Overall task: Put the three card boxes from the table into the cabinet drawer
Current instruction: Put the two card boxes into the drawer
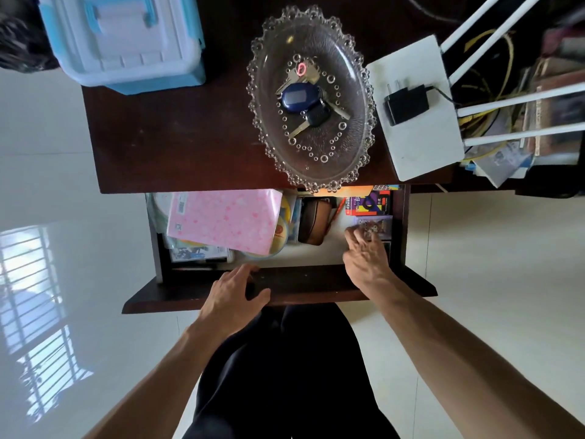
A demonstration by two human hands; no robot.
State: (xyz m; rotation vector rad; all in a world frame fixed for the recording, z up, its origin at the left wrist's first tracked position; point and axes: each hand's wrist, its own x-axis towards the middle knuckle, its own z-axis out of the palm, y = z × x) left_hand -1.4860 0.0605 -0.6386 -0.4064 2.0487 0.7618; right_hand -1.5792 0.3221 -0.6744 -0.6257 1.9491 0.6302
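The dark wooden cabinet drawer [285, 291] is pulled out below the table top. At its right end lie a colourful purple and red card box [370, 202] and, nearer me, a pale purple card box [380, 224]. My right hand [365, 256] reaches into the drawer with its fingertips on the pale purple box; a dark box edge [386, 248] shows beside the hand, mostly hidden. My left hand [235, 294] rests on the drawer's front panel, fingers curled over its top edge.
Also in the drawer are a pink tissue box [226, 218], discs and a brown case [315, 221]. On the table [164, 137] stand a glass dish [361, 90] with keys, a white router [421, 147] with a black plug and a blue-white storage box [126, 39].
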